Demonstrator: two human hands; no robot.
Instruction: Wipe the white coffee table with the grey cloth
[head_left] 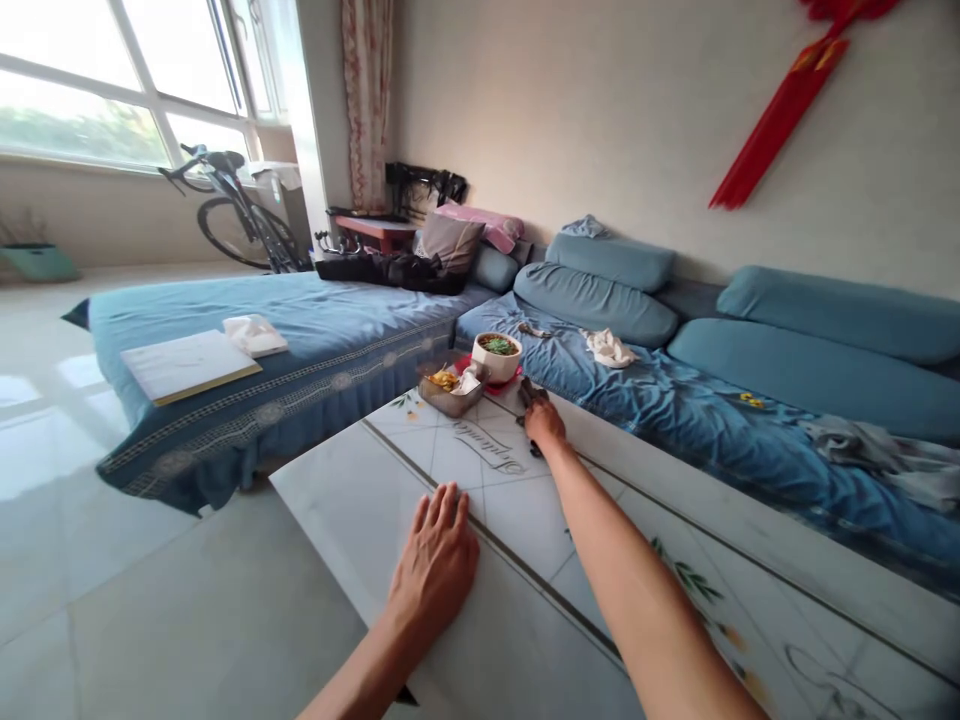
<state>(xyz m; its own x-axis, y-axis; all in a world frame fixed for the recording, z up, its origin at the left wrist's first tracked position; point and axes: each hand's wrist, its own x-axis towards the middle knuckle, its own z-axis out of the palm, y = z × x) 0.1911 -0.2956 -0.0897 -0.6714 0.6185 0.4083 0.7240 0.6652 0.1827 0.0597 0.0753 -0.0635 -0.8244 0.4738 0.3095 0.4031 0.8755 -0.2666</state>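
My left hand [437, 555] lies flat on the white patterned table [337, 475], fingers stretched out, with nothing in it. Farther along the table, my right hand [545, 422] is closed around a dark object [529, 392]; its ends stick out above and below the fingers, but its kind is too small to make out. Just beyond that hand stands a white bowl [496, 372] of food topped with chopped greens, on something red. Left of the bowl is a clear plastic container [453, 400] holding yellowish food and a crumpled white tissue.
Behind the table runs a sofa [592, 385] with blue covers and long cushions, a crumpled white cloth [609, 348] on it. The left sofa section bears a flat white board [191, 360] and a tissue pack [255, 335]. A bicycle [244, 212] stands by the window.
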